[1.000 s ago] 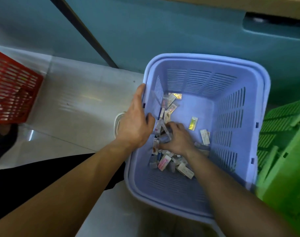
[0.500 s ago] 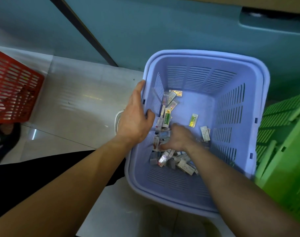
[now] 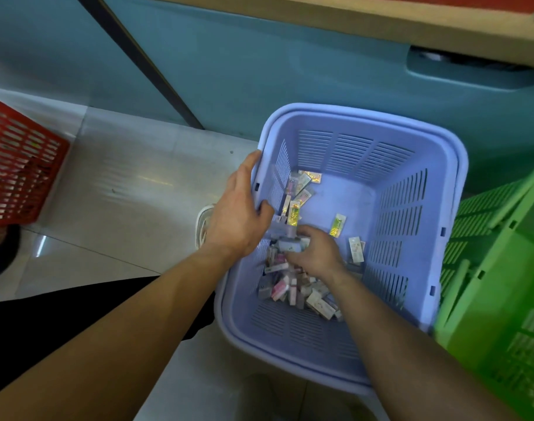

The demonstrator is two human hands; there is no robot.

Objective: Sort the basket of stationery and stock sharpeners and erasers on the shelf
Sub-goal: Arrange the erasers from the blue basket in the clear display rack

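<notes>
A lilac plastic basket (image 3: 417, 189) stands on the floor in front of me. Several small packaged erasers and sharpeners (image 3: 293, 291) lie heaped on its bottom near the left wall, with a few strewn farther back, such as a green-gold packet (image 3: 337, 225). My left hand (image 3: 236, 214) grips the basket's left rim, thumb inside. My right hand (image 3: 315, 253) reaches down into the heap, its fingers curled around a few small packets (image 3: 290, 245); what exactly it holds is partly hidden.
A red slotted basket (image 3: 19, 174) sits at the left edge and a green crate (image 3: 496, 287) stands right beside the lilac basket. A teal shelf base (image 3: 259, 65) runs behind. Pale floor tiles (image 3: 128, 189) lie to the left. My dark trouser leg is below.
My right hand has shifted slightly within the heap and gathered small packets under its fingers. The left hand stays on the rim. The view has tilted a little.
</notes>
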